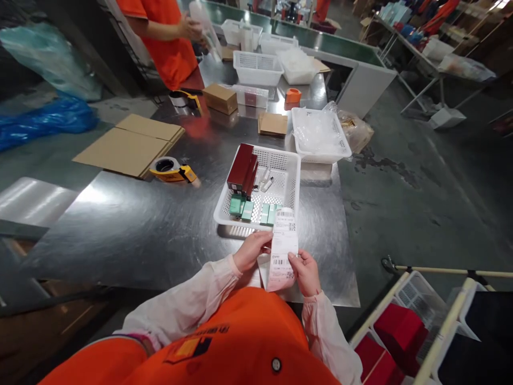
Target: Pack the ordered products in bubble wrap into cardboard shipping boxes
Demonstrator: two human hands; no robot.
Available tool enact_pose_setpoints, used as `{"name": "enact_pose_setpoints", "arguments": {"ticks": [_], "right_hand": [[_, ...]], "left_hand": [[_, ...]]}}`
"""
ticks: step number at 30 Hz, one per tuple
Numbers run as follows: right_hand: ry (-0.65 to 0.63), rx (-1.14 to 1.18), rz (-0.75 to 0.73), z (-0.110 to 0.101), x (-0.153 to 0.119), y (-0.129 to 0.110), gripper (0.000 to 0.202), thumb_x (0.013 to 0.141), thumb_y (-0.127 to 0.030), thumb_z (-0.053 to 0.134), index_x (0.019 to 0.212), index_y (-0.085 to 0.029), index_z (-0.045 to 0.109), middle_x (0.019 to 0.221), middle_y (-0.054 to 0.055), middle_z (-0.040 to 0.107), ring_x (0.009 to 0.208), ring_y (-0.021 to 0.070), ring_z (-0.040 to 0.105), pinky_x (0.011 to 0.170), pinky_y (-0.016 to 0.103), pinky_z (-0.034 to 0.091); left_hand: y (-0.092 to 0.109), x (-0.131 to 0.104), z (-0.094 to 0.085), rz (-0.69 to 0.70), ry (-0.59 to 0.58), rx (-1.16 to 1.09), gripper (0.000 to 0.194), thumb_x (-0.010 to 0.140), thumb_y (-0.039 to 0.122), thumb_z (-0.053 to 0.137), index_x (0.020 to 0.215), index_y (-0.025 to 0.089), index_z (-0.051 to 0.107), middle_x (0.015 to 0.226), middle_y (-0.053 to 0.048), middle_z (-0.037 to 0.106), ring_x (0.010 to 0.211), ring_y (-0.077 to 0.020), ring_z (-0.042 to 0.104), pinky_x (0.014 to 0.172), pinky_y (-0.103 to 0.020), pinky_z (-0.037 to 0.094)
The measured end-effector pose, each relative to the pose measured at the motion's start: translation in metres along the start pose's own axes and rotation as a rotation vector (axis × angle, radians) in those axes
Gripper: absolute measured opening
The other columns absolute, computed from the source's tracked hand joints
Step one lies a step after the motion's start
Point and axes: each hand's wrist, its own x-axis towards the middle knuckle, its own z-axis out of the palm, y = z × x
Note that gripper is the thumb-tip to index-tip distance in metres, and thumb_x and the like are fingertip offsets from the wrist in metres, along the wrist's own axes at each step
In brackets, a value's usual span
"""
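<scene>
A strip of printed shipping labels (282, 246) with barcodes hangs between my two hands, at the near side of the table. My left hand (253, 250) pinches its left edge, and my right hand (306, 271) grips the right edge lower down. The strip's upper end overlaps the near rim of a white plastic basket (296, 171). Inside that basket are dark red boxes (241, 168), several small green boxes (242, 207) and small clear vials (267, 184). Under the strip, part of another white paper shows near my body.
Flat cardboard (128, 144) and a yellow tape dispenser (172, 170) lie left on the metal table (160, 230). A basket of plastic wrap (320, 133) stands right. Beyond are a brown carton (220, 99), more baskets (257, 68) and a co-worker in orange (168, 48). Crates with red boxes (401, 331) stand lower right.
</scene>
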Motion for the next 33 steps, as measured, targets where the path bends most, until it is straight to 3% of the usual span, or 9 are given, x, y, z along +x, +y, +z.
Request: {"name": "enact_pose_setpoints", "arguments": {"ticks": [6,12,16,20,25,28,33], "right_hand": [[0.006,0.018,0.015,-0.001,0.002,0.001,0.049,0.052,-0.045,0.09,0.085,-0.018,0.067,0.066,0.003,0.073,0.061,0.0201,0.069,0.062,0.032,0.055],[0.031,0.065,0.003,-0.006,0.006,0.002,0.045,0.052,-0.041,0.09,0.083,-0.019,0.066,0.076,0.004,0.075,0.071,0.0229,0.071,0.071,0.035,0.057],[0.045,0.098,-0.008,-0.01,0.008,0.002,0.045,0.053,-0.04,0.09,0.085,-0.02,0.065,0.083,0.004,0.076,0.075,0.0224,0.071,0.073,0.035,0.057],[0.058,0.099,-0.018,-0.015,0.012,0.001,0.047,0.054,-0.043,0.09,0.086,-0.02,0.064,0.083,0.004,0.076,0.074,0.0211,0.071,0.073,0.034,0.057],[0.082,0.084,-0.027,-0.021,0.017,0.001,0.049,0.055,-0.043,0.089,0.09,-0.02,0.064,0.089,0.005,0.077,0.081,0.0232,0.072,0.077,0.036,0.058],[0.103,0.08,-0.019,-0.024,0.019,0.0,0.05,0.055,-0.044,0.09,0.09,-0.02,0.063,0.088,0.005,0.077,0.081,0.023,0.072,0.078,0.037,0.058],[0.116,0.067,0.001,-0.027,0.029,0.001,0.05,0.054,-0.045,0.09,0.088,-0.019,0.063,0.082,0.004,0.076,0.076,0.0234,0.071,0.074,0.037,0.058]], "left_hand": [[-0.006,0.008,-0.013,-0.015,0.095,0.119,0.04,0.063,0.042,0.081,0.089,0.013,0.074,0.079,-0.006,0.07,0.067,-0.0142,0.059,0.06,-0.025,0.042],[0.008,0.026,-0.052,0.198,0.328,0.417,0.032,0.068,0.031,0.075,0.095,0.014,0.073,0.081,-0.006,0.071,0.071,-0.0175,0.061,0.067,-0.028,0.047],[0.025,0.055,-0.069,0.295,0.405,0.707,0.023,0.074,0.026,0.069,0.094,0.015,0.074,0.088,-0.008,0.073,0.082,-0.0205,0.064,0.079,-0.03,0.049],[0.035,0.099,-0.064,0.236,0.379,0.894,0.028,0.074,0.017,0.066,0.101,0.013,0.074,0.089,-0.009,0.072,0.084,-0.0216,0.065,0.084,-0.031,0.047],[0.028,0.147,-0.05,0.137,0.339,1.096,0.054,0.064,0.007,0.069,0.118,0.014,0.069,0.102,-0.011,0.069,0.095,-0.0248,0.064,0.09,-0.031,0.045],[0.02,0.161,-0.049,0.106,0.321,1.205,0.065,0.06,0.004,0.068,0.124,0.017,0.066,0.117,-0.012,0.063,0.105,-0.0255,0.061,0.096,-0.03,0.042],[0.015,0.165,-0.056,0.075,0.291,1.319,0.056,0.063,0.008,0.068,0.118,0.017,0.07,0.121,-0.01,0.057,0.102,-0.0216,0.06,0.094,-0.025,0.042]]}}
